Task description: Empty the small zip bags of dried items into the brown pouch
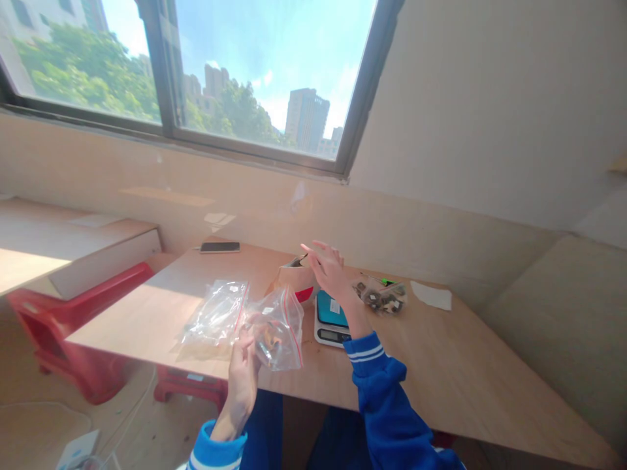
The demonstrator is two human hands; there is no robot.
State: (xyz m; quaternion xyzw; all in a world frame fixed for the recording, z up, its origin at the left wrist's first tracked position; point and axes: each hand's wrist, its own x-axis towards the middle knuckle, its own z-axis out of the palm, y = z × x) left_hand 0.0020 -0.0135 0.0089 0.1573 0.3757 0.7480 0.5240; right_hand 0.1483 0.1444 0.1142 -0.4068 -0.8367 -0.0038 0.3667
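White label (335,305) – unreadable – on scale (324,320)

On the table (465,372), plastic bags (215,313) lie left of a scale (328,316), a phone (220,247) behind them, bagged parts (385,299) right.

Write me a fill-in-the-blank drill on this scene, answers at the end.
1. The ____ hand holds a clear bag.
2. On top, the scale is coloured ____.
3. The white paper lies to the ____ of the scale.
4. The stools are coloured ____.

Missing words: left; blue; right; red.
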